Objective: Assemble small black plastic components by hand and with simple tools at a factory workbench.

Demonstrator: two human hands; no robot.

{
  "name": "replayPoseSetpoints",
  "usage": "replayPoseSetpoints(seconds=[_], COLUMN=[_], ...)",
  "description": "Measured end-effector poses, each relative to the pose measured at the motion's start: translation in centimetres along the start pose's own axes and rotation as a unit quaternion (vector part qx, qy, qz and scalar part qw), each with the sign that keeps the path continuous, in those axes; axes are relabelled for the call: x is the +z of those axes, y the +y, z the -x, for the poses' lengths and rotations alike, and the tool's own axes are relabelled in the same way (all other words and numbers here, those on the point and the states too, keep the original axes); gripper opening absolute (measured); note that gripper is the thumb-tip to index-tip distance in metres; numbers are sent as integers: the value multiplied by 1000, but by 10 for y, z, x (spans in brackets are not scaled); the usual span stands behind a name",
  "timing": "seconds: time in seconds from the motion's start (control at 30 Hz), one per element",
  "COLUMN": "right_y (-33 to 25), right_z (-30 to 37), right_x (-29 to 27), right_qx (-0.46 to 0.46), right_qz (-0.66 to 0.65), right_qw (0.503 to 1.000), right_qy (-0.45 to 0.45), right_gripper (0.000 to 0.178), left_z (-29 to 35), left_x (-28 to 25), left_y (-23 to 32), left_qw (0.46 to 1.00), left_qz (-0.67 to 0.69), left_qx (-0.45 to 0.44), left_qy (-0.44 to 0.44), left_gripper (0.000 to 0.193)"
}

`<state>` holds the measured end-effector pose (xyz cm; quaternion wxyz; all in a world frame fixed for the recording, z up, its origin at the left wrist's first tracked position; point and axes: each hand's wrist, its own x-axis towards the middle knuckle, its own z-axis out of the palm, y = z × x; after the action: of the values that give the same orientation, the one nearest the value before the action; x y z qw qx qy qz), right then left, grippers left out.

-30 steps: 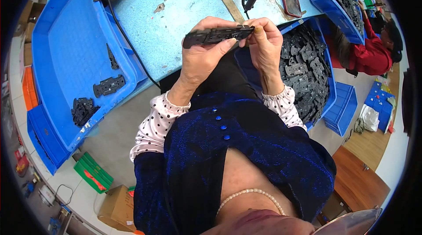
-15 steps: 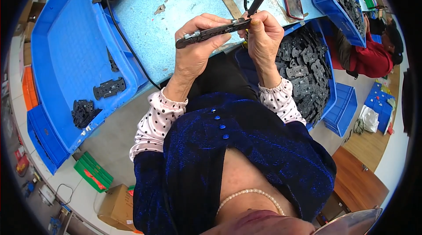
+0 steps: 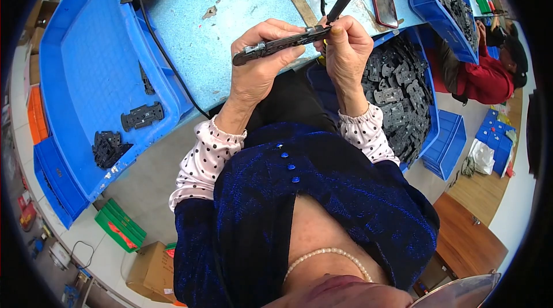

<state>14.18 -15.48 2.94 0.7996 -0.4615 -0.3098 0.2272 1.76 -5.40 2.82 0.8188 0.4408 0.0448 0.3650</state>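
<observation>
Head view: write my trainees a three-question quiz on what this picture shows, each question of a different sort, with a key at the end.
1. True or false: the left hand and the right hand are both on the same long black part.

2. Multiple choice: which holds more loose black parts?
A. The blue bin at the far left
B. The blue bin nearest the right hand
C. The green crate on the floor

3. Fill in the blank: the phone on the blue tabletop has a ____ edge.

Key: 1. True. 2. B. 3. Red.
</observation>
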Motion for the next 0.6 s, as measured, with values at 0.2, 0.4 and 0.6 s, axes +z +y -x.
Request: replayPoseSetpoints(seconds=[0.2,0.4,0.6], right_y=[-1,-2,1], right_z=[-1,1,0], right_x=[-1,-4,-3], right_qx=[5,-15,-23], right_qz=[3,6,2], right_qw=[1000,1000,999], right_qy=[4,-17,-25], right_gripper=[18,18,17], left_z=[0,2,3], left_x=[1,4,-2], left_y=[0,1,4], left_qw=[1000,1000,999], left_qz=[-2,-2,-42], left_qx=[-10,16,-2], left_qy=[5,-6,-28], left_gripper=[18,16,22])
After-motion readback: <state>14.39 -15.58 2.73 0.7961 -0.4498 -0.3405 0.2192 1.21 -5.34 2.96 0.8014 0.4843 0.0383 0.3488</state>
